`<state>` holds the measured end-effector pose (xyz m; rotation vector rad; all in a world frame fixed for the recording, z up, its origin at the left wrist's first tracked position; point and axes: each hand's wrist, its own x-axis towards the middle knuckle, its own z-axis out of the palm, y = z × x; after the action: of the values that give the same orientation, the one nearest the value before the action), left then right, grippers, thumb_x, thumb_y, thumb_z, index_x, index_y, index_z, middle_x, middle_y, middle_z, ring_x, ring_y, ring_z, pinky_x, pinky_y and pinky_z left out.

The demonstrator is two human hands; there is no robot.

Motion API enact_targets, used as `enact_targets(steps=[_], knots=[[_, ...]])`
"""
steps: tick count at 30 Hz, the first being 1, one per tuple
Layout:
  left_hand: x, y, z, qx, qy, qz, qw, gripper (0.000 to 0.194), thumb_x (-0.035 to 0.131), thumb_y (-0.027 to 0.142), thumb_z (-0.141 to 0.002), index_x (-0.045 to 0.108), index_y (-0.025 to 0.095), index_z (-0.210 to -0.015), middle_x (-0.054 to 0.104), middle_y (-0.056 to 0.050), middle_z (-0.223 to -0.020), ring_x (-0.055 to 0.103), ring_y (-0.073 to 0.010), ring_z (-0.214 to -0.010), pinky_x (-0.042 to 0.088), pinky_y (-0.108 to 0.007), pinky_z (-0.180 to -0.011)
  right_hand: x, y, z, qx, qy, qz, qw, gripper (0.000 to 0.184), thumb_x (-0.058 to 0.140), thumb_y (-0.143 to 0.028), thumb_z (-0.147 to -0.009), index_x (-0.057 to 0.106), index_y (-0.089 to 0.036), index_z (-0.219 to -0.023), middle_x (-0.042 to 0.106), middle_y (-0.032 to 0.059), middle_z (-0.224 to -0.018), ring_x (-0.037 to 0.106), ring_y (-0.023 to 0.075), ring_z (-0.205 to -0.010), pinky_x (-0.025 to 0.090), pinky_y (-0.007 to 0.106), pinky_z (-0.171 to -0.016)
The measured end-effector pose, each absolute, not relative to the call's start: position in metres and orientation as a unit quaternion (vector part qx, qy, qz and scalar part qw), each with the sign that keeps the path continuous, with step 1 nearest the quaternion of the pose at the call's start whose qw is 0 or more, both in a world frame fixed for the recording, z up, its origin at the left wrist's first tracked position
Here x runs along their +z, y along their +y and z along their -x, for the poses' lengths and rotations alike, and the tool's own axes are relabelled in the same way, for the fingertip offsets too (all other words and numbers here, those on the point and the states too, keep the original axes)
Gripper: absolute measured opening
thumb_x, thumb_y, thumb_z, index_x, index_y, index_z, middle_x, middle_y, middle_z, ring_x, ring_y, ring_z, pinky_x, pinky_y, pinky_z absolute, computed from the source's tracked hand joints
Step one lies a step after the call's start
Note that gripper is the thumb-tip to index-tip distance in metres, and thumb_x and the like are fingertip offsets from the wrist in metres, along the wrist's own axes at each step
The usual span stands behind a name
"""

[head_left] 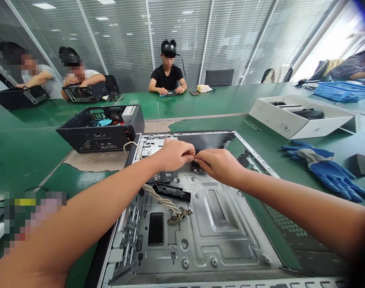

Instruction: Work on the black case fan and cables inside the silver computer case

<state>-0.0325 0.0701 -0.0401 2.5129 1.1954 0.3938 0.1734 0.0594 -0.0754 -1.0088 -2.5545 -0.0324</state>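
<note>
An opened metal computer case [230, 240] lies in front of me. Over its far part, my left hand [178, 154] and my right hand [220, 165] meet with fingers pinched together. What the fingertips hold, if anything, is too small to make out. A dark part [197, 168] sits just under them, mostly covered by my right hand. Nearer to me in the case lie a black slotted bracket-like part [173, 193] and a bundle of beige cables [162, 198], twisted at one end.
A black computer case [107, 136] with parts inside stands at back left. On the right are a white box [302, 124], blue gloves [323, 168], a dark block [358, 166] and a blue basket [344, 92]. Several people sit around the green table [200, 104], some handling computer parts.
</note>
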Motion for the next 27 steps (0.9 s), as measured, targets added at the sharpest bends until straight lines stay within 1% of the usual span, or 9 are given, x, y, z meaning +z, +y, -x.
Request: enact_targets(steps=[3, 7, 9, 13, 15, 19, 22, 27], knots=[[-0.0416, 0.0719, 0.0315, 0.122, 0.426, -0.884, 0.152, 0.013, 0.054, 0.024, -0.088, 0.067, 0.020, -0.087, 0.072, 0.001, -0.080, 0.059, -0.0160, -0.078, 0.027, -0.048, -0.100, -0.0746, 0.0581, -0.1729, -0.045, -0.915, 0.358, 0.180, 0.034, 0.037, -0.027, -0.098, 0.060, -0.019, -0.075, 0.060, 0.0030, -0.067, 0.044, 0.0138, -0.059, 0.024, 0.029, -0.057], [-0.0418, 0.0720, 0.0298, 0.116, 0.432, -0.881, 0.156, 0.013, 0.054, 0.024, -0.088, 0.066, 0.020, -0.087, 0.072, 0.001, -0.081, 0.058, -0.0157, -0.077, 0.026, -0.047, -0.099, -0.0727, 0.0571, -0.1734, -0.061, -0.915, 0.364, 0.163, 0.036, 0.035, -0.026, -0.098, 0.060, -0.018, -0.074, 0.059, 0.0033, -0.066, 0.043, 0.0135, -0.058, 0.022, 0.029, -0.056], [-0.0399, 0.0703, 0.0292, 0.125, 0.440, -0.873, 0.168, 0.013, 0.054, 0.025, -0.088, 0.066, 0.020, -0.088, 0.072, 0.001, -0.082, 0.058, -0.0156, -0.078, 0.027, -0.046, -0.099, -0.0722, 0.0579, -0.1742, -0.045, -0.913, 0.369, 0.168, 0.035, 0.036, -0.027, -0.098, 0.062, -0.018, -0.077, 0.060, 0.0040, -0.068, 0.045, 0.0141, -0.060, 0.023, 0.029, -0.056], [-0.0359, 0.0670, 0.0292, 0.142, 0.453, -0.861, 0.182, 0.011, 0.056, 0.024, -0.088, 0.066, 0.020, -0.089, 0.071, 0.001, -0.083, 0.059, -0.0157, -0.079, 0.028, -0.044, -0.097, -0.0726, 0.0607, -0.1750, -0.008, -0.906, 0.386, 0.171, 0.032, 0.035, -0.029, -0.098, 0.065, -0.017, -0.093, 0.067, 0.0061, -0.078, 0.051, 0.0154, -0.062, 0.026, 0.029, -0.057], [-0.0355, 0.0666, 0.0290, 0.140, 0.454, -0.861, 0.180, 0.011, 0.056, 0.025, -0.088, 0.065, 0.019, -0.088, 0.070, 0.001, -0.082, 0.058, -0.0156, -0.078, 0.028, -0.043, -0.097, -0.0728, 0.0615, -0.1747, 0.003, -0.905, 0.392, 0.164, 0.032, 0.036, -0.030, -0.099, 0.065, -0.016, -0.095, 0.068, 0.0063, -0.079, 0.052, 0.0157, -0.063, 0.026, 0.030, -0.058], [-0.0382, 0.0678, 0.0269, 0.117, 0.451, -0.871, 0.156, 0.015, 0.050, 0.024, -0.091, 0.063, 0.019, -0.087, 0.069, 0.001, -0.080, 0.056, -0.0153, -0.076, 0.027, -0.044, -0.096, -0.0718, 0.0613, -0.1746, 0.008, -0.907, 0.394, 0.152, 0.032, 0.037, -0.029, -0.098, 0.063, -0.018, -0.084, 0.065, 0.0050, -0.073, 0.051, 0.0150, -0.062, 0.026, 0.029, -0.058], [-0.0403, 0.0692, 0.0251, 0.098, 0.445, -0.879, 0.138, 0.018, 0.045, 0.024, -0.093, 0.061, 0.019, -0.086, 0.069, 0.000, -0.083, 0.054, -0.0157, -0.076, 0.026, -0.045, -0.094, -0.0708, 0.0601, -0.1750, 0.003, -0.907, 0.391, 0.156, 0.031, 0.037, -0.029, -0.098, 0.062, -0.018, -0.082, 0.064, 0.0045, -0.074, 0.050, 0.0144, -0.062, 0.025, 0.029, -0.058], [-0.0400, 0.0704, 0.0240, 0.082, 0.433, -0.887, 0.137, 0.020, 0.044, 0.025, -0.092, 0.061, 0.019, -0.086, 0.070, -0.002, -0.087, 0.054, -0.0172, -0.078, 0.025, -0.045, -0.092, -0.0696, 0.0572, -0.1731, -0.021, -0.909, 0.389, 0.150, 0.033, 0.037, -0.027, -0.097, 0.059, -0.018, -0.075, 0.060, 0.0031, -0.067, 0.046, 0.0142, -0.060, 0.022, 0.029, -0.056]])
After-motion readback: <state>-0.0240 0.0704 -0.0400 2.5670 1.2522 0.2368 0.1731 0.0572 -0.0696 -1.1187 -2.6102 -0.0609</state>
